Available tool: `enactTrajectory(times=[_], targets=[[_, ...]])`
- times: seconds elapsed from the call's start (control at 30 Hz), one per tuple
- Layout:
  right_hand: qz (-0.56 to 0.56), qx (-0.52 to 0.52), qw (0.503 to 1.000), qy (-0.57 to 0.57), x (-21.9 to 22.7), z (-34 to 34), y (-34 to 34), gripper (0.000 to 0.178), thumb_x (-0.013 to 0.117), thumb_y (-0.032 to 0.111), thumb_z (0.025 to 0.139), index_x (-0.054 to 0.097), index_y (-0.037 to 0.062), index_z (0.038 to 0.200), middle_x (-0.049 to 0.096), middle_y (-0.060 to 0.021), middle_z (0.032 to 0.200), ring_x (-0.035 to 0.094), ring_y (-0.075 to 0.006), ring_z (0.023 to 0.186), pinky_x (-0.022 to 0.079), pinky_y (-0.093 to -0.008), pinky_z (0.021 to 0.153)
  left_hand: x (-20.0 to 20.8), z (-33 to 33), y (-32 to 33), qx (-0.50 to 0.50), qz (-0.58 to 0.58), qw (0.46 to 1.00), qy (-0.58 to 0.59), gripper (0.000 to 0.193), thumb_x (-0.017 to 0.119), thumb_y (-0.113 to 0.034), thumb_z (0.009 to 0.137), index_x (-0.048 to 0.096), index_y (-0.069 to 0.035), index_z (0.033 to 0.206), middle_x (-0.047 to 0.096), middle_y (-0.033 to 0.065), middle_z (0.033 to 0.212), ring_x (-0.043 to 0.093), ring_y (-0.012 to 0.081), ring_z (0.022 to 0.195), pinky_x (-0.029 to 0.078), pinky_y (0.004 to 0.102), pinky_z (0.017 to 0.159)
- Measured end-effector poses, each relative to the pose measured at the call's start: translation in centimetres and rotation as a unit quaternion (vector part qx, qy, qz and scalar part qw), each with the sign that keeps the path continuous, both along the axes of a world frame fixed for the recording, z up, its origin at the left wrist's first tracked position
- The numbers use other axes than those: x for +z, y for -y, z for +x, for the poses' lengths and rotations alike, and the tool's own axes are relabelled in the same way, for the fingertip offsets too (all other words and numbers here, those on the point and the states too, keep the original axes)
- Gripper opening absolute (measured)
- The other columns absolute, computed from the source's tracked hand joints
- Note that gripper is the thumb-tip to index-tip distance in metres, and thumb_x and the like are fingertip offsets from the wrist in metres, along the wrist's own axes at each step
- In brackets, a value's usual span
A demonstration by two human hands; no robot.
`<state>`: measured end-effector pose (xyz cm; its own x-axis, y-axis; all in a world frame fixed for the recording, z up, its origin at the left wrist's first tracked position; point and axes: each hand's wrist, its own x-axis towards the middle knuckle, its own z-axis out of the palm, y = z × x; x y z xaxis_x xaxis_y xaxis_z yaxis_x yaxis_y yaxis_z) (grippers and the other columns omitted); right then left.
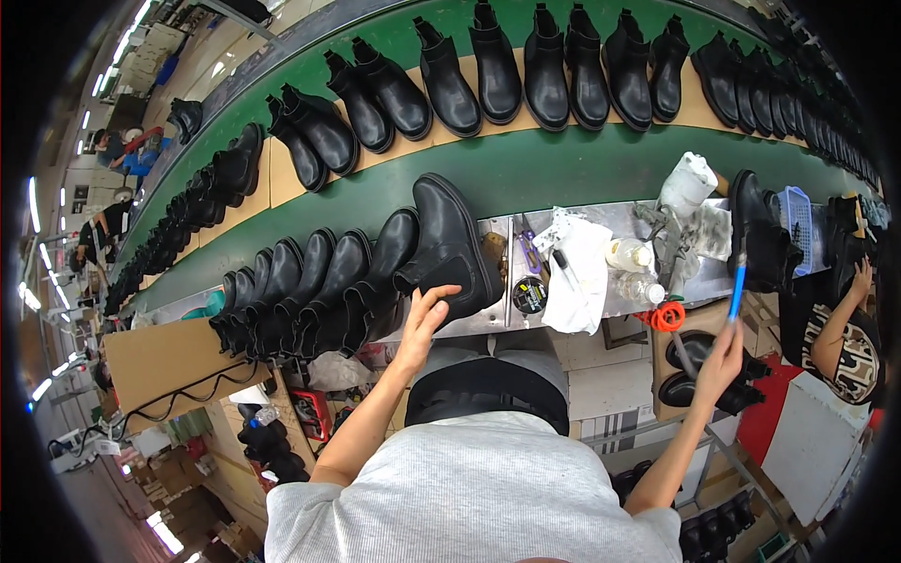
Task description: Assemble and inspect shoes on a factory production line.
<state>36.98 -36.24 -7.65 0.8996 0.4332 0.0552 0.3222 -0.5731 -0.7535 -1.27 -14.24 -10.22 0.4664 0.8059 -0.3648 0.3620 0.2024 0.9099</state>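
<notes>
A black ankle boot (446, 230) lies tilted on its side at the bench's near edge, toe pointing away and sole to the right. My left hand (425, 324) has hold of it at the shaft, fingers against the leather. Off to the right, my right hand (718, 361) grips a slim blue pen-like tool (738, 293) with a pale tip pointing up. That tip is close to a dark boot (751, 202) standing at the right of the bench; I cannot tell whether they touch.
Black boots (324, 267) line up at left; more stand along the green conveyor (582, 169). Mid-bench lie a white cloth (577, 305), clear bottles (641, 286), a round black tin (529, 295) and an orange coil (667, 317). A co-worker's arm (840, 324) is at far right.
</notes>
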Motion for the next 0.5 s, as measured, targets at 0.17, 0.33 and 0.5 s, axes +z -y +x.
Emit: enactTrajectory(times=[0.17,0.33,0.5], targets=[[-0.004,0.207,0.969,-0.132,2.3,-16.9,-2.7,0.026,0.060,0.013,0.083,0.055,0.0001,0.105,0.058,-0.0119,0.093,0.058,-0.0217,0.079,0.047,-0.0336,0.070,-1.0,-0.3,0.0,-0.078,0.021,0.995,0.052,0.069,0.042,-0.065,0.080,0.054,-0.009,0.119,0.025,0.0243,0.139,0.013,0.0405,0.131,0.002,0.0460,0.108],[0.063,0.404,0.912,-0.002,-1.5,-26.5,-11.5,0.024,0.063,0.022,0.081,0.056,0.0067,0.098,0.060,-0.0103,0.081,0.060,-0.0287,0.072,0.048,-0.0383,0.059,-0.3,-0.3,-0.1,-0.104,0.025,0.994,0.000,0.071,0.042,-0.062,0.081,0.046,-0.010,0.129,0.015,0.0288,0.140,0.013,0.0398,0.132,0.005,0.0466,0.108],[0.025,0.459,0.770,-0.442,-3.3,-26.7,-14.4,0.030,0.050,0.033,0.092,0.053,0.0029,0.090,0.052,-0.0026,0.064,0.050,-0.0154,0.048,0.039,-0.0275,0.044,-0.7,-0.9,-1.5,-0.071,-0.091,0.992,0.042,0.053,0.038,-0.035,0.083,0.046,-0.016,0.132,0.020,0.0255,0.138,0.028,0.0276,0.124,0.018,0.0359,0.105]])
